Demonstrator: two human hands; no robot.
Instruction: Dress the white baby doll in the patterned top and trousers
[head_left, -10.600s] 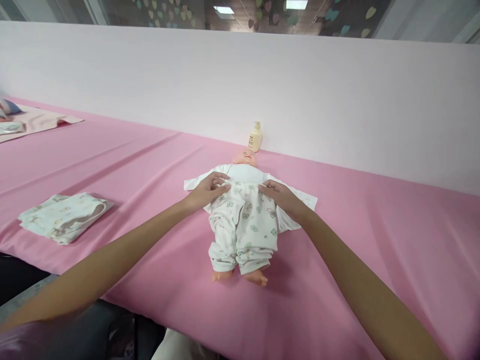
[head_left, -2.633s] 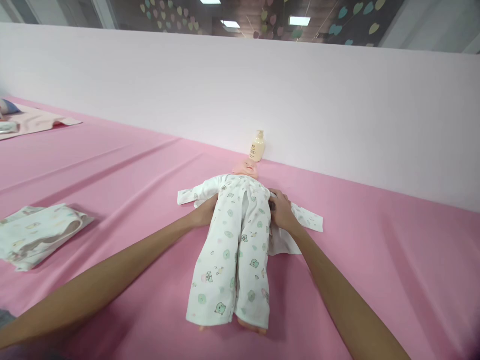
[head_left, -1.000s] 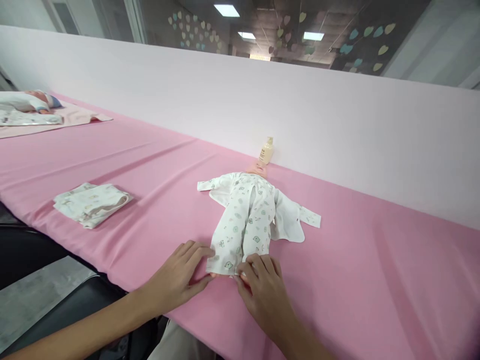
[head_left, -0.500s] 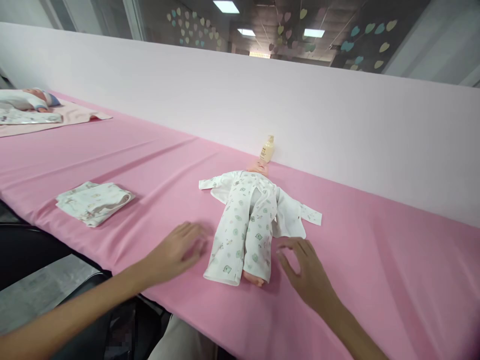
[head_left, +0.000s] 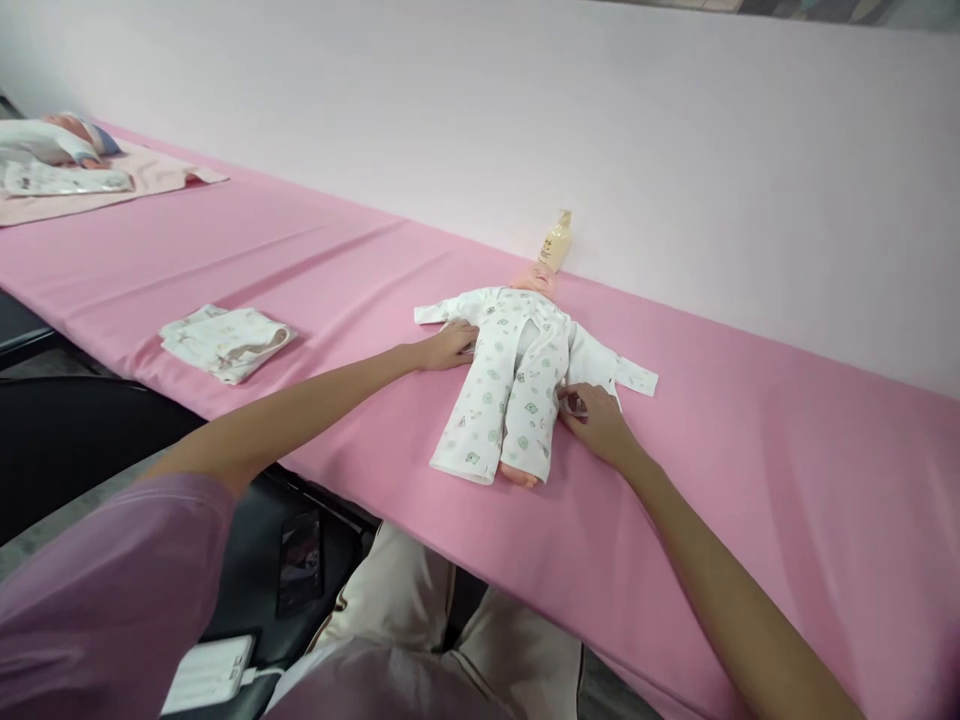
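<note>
Head view: the doll [head_left: 538, 282] was seen flat on its back on the pink sheet [head_left: 360, 275], patterned trousers [head_left: 486, 390] reaching high up its chest and the white shirt [head_left: 591, 358] fanned out at both sides. The left hand [head_left: 450, 346] was placed against one side of the clothes, fingertips partly hidden, so whether anything was pinched couldn't be told. The right hand [head_left: 598, 420] was curled loosely at the shirt's other flap, and a real grip couldn't be confirmed there either. Main worry imo: if both layers got caught together, the flap could be bunched up or the trousers dragged crooked. Also, the bottle [head_left: 556, 245] was parked right by the head, so it could be tipped if the doll got shoved wallward.
</note>
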